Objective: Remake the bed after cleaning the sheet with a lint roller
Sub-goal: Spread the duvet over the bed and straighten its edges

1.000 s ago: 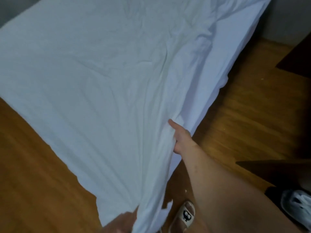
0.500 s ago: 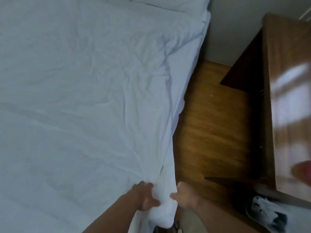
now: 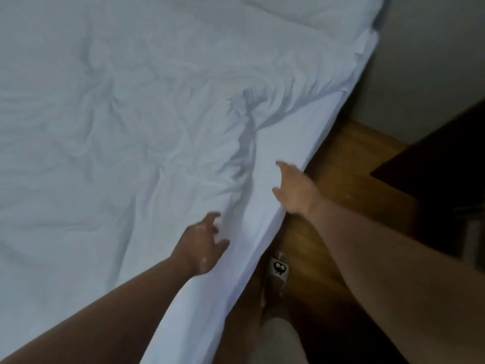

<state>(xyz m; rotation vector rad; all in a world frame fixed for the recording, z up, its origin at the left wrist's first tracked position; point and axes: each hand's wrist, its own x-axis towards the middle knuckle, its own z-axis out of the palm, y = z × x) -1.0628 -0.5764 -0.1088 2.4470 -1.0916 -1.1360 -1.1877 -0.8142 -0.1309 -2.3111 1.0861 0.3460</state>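
A white, creased sheet (image 3: 131, 132) covers the bed and fills most of the view; a raised fold runs from its middle down toward the near right edge. My left hand (image 3: 203, 245) rests on the sheet beside that fold, fingers spread, holding nothing. My right hand (image 3: 295, 190) lies flat against the sheet's right edge, fingers apart, where the cloth drops over the mattress side. No lint roller is in view.
Wooden floor (image 3: 338, 164) runs along the bed's right side. A dark wooden piece of furniture (image 3: 433, 169) stands at the right. My foot in a slipper with a cartoon face (image 3: 278, 269) is by the bed's edge. A grey wall (image 3: 425, 61) lies beyond.
Half a second ago both hands pinched a bunch of sheet at the bed's edge; they have let go and now lie spread on the cloth. The view has swung left, away from the furniture.
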